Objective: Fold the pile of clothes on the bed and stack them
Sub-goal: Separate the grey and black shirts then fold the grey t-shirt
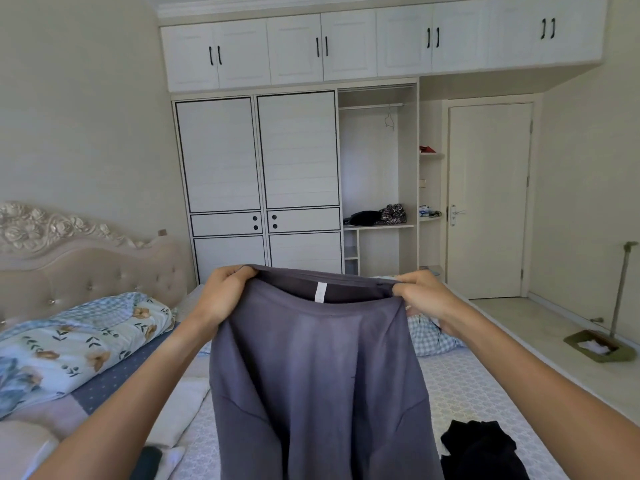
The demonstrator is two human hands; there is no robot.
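I hold a grey-purple garment [318, 368] up in the air over the bed [464, 389], its waistband stretched wide, a small white label showing inside. My left hand [221, 296] grips the waistband's left end. My right hand [420, 296] pinches its right end. The cloth hangs straight down between my forearms and hides the middle of the bed. A crumpled black garment [481, 452] lies on the mattress at the lower right. A white folded cloth [180, 410] lies at the lower left, with a dark item [149, 462] beside it.
A floral quilt [76, 341] is bunched at the left by the padded headboard [86, 268]. A blue checked pillow [429, 337] lies behind my right hand. Beyond stand a white wardrobe [259, 168], a closed door [488, 199] and a dustpan with a long handle [602, 344] on the floor.
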